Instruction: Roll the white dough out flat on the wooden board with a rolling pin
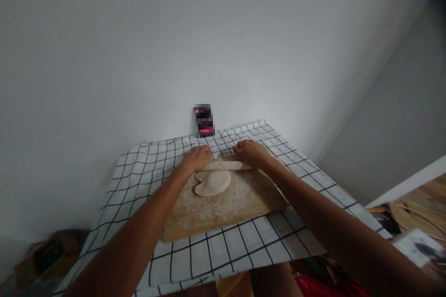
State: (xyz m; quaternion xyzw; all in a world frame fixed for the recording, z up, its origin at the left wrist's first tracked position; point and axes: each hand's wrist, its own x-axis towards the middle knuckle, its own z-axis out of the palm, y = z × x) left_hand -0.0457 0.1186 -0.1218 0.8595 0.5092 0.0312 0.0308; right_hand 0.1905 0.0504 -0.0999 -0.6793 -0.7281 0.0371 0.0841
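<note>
A pale wooden rolling pin (227, 165) lies across the far part of a floured wooden board (216, 216). My left hand (198, 158) is closed over the pin's left end, and the right end is under my right hand (251, 153), whose fingers are curled. Directly on the near side of the pin lies a piece of flattened dough (214, 183), its outline rounded with a notch at the left. The pin touches or covers the dough's far edge; I cannot tell how much of it is hidden.
The board rests on a table covered by a white cloth with black grid lines (244, 241). A phone-like, blurred-out object (205, 120) leans on the wall behind. A cardboard box (45, 257) stands low at left; a white power strip (416, 243) is low at right.
</note>
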